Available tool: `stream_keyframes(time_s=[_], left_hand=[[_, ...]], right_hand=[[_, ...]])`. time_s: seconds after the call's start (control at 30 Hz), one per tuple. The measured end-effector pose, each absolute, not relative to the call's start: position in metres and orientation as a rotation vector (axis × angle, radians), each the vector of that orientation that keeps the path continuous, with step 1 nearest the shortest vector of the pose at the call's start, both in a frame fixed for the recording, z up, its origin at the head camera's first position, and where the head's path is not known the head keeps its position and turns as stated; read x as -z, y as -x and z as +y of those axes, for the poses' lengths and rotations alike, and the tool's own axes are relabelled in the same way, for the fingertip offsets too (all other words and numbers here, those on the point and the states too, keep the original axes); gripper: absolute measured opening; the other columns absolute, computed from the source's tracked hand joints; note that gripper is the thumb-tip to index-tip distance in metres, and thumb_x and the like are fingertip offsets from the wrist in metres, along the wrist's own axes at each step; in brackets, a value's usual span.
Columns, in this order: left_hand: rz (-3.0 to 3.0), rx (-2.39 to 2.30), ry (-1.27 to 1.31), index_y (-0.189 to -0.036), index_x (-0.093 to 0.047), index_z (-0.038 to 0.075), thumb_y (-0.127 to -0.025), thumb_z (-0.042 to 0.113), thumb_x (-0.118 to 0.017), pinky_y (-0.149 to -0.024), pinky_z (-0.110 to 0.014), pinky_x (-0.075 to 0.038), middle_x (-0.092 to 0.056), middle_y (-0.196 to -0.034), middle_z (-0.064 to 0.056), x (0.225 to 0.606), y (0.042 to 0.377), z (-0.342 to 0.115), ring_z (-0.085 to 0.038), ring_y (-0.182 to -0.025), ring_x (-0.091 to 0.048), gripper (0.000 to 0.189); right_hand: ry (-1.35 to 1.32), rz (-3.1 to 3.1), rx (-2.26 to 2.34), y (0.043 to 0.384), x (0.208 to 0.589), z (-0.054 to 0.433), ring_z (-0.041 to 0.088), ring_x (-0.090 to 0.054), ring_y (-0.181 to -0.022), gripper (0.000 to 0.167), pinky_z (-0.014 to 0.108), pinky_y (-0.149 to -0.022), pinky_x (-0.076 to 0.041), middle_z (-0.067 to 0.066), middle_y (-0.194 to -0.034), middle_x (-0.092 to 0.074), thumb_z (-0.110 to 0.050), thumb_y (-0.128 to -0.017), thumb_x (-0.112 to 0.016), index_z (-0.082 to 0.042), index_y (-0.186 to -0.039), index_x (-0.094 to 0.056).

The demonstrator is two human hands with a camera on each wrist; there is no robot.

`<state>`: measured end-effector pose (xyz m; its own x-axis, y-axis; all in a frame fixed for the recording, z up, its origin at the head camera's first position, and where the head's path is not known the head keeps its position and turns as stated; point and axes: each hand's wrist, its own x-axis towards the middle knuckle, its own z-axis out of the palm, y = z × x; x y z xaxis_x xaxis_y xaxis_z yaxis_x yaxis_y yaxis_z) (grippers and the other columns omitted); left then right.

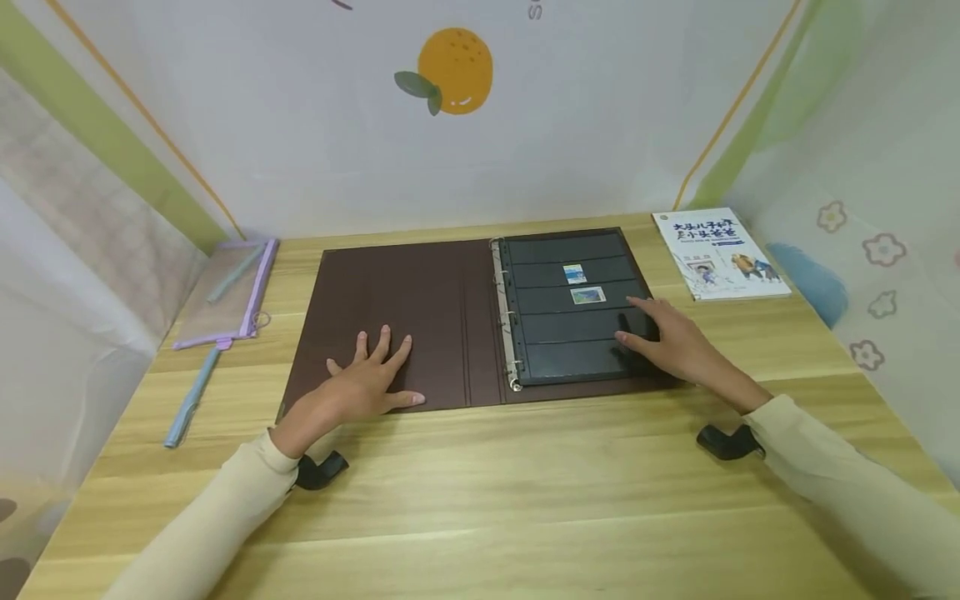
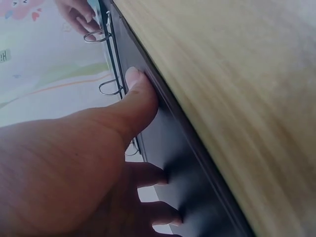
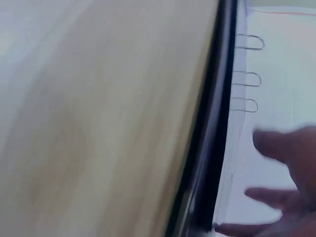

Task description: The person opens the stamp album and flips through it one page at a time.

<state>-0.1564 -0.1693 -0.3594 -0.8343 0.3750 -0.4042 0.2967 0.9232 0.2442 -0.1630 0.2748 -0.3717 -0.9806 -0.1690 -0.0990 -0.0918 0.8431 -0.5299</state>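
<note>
A dark brown ring binder (image 1: 427, 283) lies spread flat on the wooden table. My left hand (image 1: 363, 383) rests on its bare left cover, fingers spread; the left wrist view shows the thumb (image 2: 140, 94) and fingertips on the cover. Metal rings (image 1: 504, 317) along the spine hold a black stamp page (image 1: 570, 358) with horizontal pocket strips. Two small stamps (image 1: 588, 295) sit in its middle strips. Over the page's right edge is my right hand (image 1: 675, 337), fingers and thumb apart with nothing between them. The right wrist view has that hand (image 3: 291, 173) beside the rings.
A white picture book (image 1: 722, 254) lies right of the binder. To the left are a mesh zip pouch (image 1: 217, 292) with purple trim, a blue stick-like item (image 1: 192, 398) below it and another blue item inside. Printed cloth (image 1: 315, 125) hangs behind the wooden table (image 1: 510, 500).
</note>
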Motion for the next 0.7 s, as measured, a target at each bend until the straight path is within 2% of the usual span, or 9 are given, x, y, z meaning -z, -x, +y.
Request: stream_keyframes(time_s=[0.13, 0.27, 0.33, 0.4, 0.47, 0.53, 0.6, 0.7], left_hand=[[2.627, -0.237, -0.483, -0.164, -0.007, 0.015, -0.097, 0.057, -0.057, -0.099, -0.09, -0.01, 0.008, -0.167, -0.026, 0.362, 0.157, -0.168, -0.057, -0.15, 0.009, 0.093], [2.628, -0.23, -0.481, -0.164, -0.007, 0.015, -0.097, 0.058, -0.057, -0.1, -0.09, -0.009, 0.008, -0.168, -0.025, 0.363, 0.157, -0.167, -0.056, -0.151, 0.009, 0.094], [2.627, -0.226, -0.484, -0.164, -0.008, 0.015, -0.097, 0.058, -0.057, -0.099, -0.09, -0.008, 0.008, -0.167, -0.026, 0.363, 0.157, -0.166, -0.056, -0.15, 0.009, 0.094], [2.63, -0.22, -0.486, -0.164, -0.008, 0.015, -0.097, 0.058, -0.057, -0.099, -0.09, -0.009, 0.008, -0.167, -0.026, 0.362, 0.157, -0.166, -0.057, -0.15, 0.009, 0.094], [2.633, -0.218, -0.487, -0.164, -0.007, 0.014, -0.097, 0.058, -0.057, -0.098, -0.091, -0.009, 0.008, -0.167, -0.026, 0.361, 0.158, -0.167, -0.057, -0.15, 0.009, 0.094], [2.635, -0.218, -0.486, -0.164, -0.007, 0.014, -0.097, 0.057, -0.057, -0.098, -0.091, -0.01, 0.008, -0.167, -0.026, 0.361, 0.158, -0.168, -0.057, -0.15, 0.009, 0.094], [2.636, -0.222, -0.486, -0.164, -0.007, 0.013, -0.097, 0.057, -0.057, -0.098, -0.091, -0.01, 0.008, -0.167, -0.027, 0.361, 0.158, -0.168, -0.058, -0.15, 0.008, 0.094], [2.631, -0.23, -0.477, -0.164, -0.007, 0.013, -0.097, 0.058, -0.057, -0.099, -0.09, -0.009, 0.008, -0.167, -0.027, 0.361, 0.158, -0.168, -0.057, -0.15, 0.008, 0.095]], right_hand=[[0.012, 2.914, 1.031, 0.164, 0.37, 0.275, 0.054, -0.035, -0.143, 0.068, 0.065, -0.113, -0.034, 0.035, -0.153, -0.039, -0.036, -0.101, -0.062, 0.002, -0.153, -0.039], [-0.174, 2.907, 1.25, 0.163, 0.368, 0.275, 0.048, -0.047, -0.137, 0.057, 0.058, -0.109, -0.043, 0.033, -0.144, -0.051, -0.028, -0.1, -0.064, 0.003, -0.146, -0.049], [-0.261, 2.884, 1.315, 0.166, 0.367, 0.276, 0.039, -0.056, -0.129, 0.057, 0.046, -0.102, -0.05, 0.029, -0.14, -0.057, -0.028, -0.099, -0.065, 0.001, -0.146, -0.05], [-0.333, 2.827, 1.405, 0.172, 0.366, 0.277, 0.024, -0.064, -0.114, 0.059, 0.032, -0.091, -0.054, 0.022, -0.131, -0.062, -0.029, -0.098, -0.067, 0.0, -0.147, -0.049], [-0.377, 2.766, 1.483, 0.18, 0.365, 0.279, 0.007, -0.066, -0.094, 0.062, 0.02, -0.078, -0.054, 0.007, -0.114, -0.067, -0.029, -0.096, -0.07, 0.0, -0.146, -0.049], [-0.386, 2.706, 1.533, 0.19, 0.364, 0.281, -0.003, -0.064, -0.075, 0.061, 0.017, -0.067, -0.055, -0.007, -0.097, -0.066, -0.029, -0.095, -0.072, 0.002, -0.143, -0.051], [-0.387, 2.682, 1.53, 0.197, 0.362, 0.284, -0.003, -0.062, -0.065, 0.056, 0.02, -0.061, -0.055, -0.016, -0.083, -0.062, -0.03, -0.093, -0.074, 0.004, -0.134, -0.056], [-0.382, 2.705, 1.428, 0.204, 0.361, 0.288, 0.003, -0.057, -0.07, 0.048, 0.023, -0.06, -0.05, -0.015, -0.079, -0.059, -0.034, -0.092, -0.075, 0.004, -0.118, -0.061]])
